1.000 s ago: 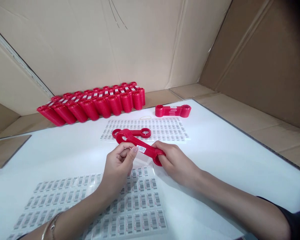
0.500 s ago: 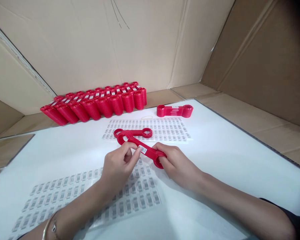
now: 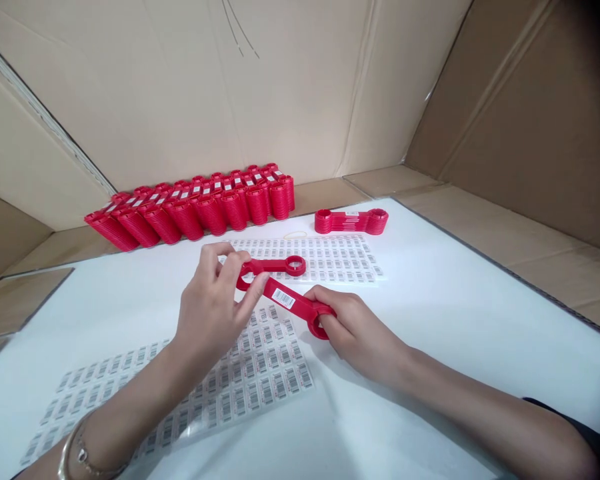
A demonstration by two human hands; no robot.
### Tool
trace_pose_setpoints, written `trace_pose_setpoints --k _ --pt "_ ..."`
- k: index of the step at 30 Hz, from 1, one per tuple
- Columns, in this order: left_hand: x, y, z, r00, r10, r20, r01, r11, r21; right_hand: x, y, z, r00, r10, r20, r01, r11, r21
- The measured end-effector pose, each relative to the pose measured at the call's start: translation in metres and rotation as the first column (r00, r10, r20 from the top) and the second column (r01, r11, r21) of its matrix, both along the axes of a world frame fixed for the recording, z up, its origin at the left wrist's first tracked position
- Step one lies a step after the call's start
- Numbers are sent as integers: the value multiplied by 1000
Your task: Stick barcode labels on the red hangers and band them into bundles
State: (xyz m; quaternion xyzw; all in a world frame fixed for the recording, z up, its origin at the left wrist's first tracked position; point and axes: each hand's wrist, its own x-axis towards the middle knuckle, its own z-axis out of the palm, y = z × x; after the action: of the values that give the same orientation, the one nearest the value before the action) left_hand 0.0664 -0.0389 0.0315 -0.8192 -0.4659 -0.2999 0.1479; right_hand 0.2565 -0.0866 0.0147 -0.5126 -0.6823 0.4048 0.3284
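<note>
My right hand grips the near ring end of a red plastic wrench-shaped part that carries a white barcode sticker in the middle of its bar. My left hand holds the far end of that part, fingers curled over it. Just behind lies a second red part flat on the table, its left end hidden by my left fingers. A sheet of barcode stickers lies under my left forearm.
Another sticker sheet lies further back on the white table. A short stack of red parts and a rubber band sit behind it. Long rows of stacked labelled red parts line the cardboard walls.
My left hand has left the sticker in the middle of the bar and moved up and left to the part's far end. The near sticker sheet has shifted.
</note>
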Motion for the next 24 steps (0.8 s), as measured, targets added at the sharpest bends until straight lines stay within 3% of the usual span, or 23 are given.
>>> trace_pose_setpoints --k 4,11,15,19,24 --pt "6 -7 -1 995 20 -96 -32 991 -128 1 -1 -1 1000 -4 11 5 1000 -5" --pt "10 -9 -7 991 31 -132 -56 981 -186 2 0 -4 999 -2 36 2 1000 -11" --pt "4 -6 -1 997 -44 60 60 952 -300 2 1 -4 1000 -20 14 21 1000 -7" --pt "-2 -3 3 944 -203 261 249 955 -160 5 2 -4 998 -49 -36 50 999 5" --pt "-5 1 1 910 -137 392 227 954 -194 9 5 -5 994 -95 -47 96 995 6"
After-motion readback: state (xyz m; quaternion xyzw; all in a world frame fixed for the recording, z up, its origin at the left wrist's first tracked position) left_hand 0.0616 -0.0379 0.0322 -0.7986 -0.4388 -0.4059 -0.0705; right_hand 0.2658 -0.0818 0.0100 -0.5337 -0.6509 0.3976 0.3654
